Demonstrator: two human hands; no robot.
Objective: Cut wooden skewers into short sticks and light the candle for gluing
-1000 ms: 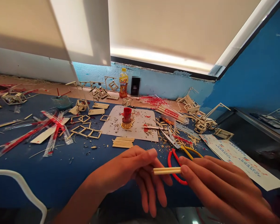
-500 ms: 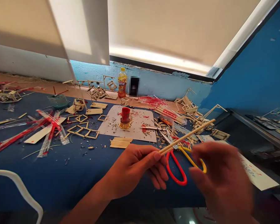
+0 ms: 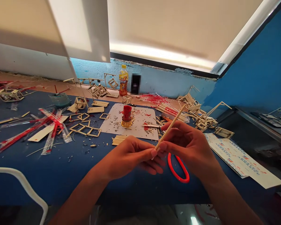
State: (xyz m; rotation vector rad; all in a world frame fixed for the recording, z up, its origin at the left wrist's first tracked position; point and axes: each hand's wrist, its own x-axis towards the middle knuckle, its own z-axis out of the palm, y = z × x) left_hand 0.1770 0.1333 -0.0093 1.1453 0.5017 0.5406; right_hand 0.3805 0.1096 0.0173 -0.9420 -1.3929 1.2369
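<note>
A thin wooden stick (image 3: 175,120) slants up to the right above the table's near side. My left hand (image 3: 131,156) pinches its lower end between thumb and forefinger, the other fingers curled loosely beneath. Close beside it, my right hand (image 3: 189,142) grips the same stick just above that spot, thumb against it and fingers behind. Below my right hand lie scissors, of which one red handle (image 3: 188,179) shows; the rest is hidden behind the hand. Past my left hand, a row of cut sticks (image 3: 119,140) rests on the table, partly covered by it.
A red candle (image 3: 126,113) in a gold holder stands on a white board (image 3: 111,120) strewn with dark bits. Square stick frames (image 3: 85,129) and plastic wrappers (image 3: 53,126) lie left; printed packets (image 3: 243,162) lie right. Behind stands a drink bottle (image 3: 123,81).
My right hand has moved left and closed on the stick beside my left hand. The stick now points more steeply upward. The scissors' yellow handle has become hidden.
</note>
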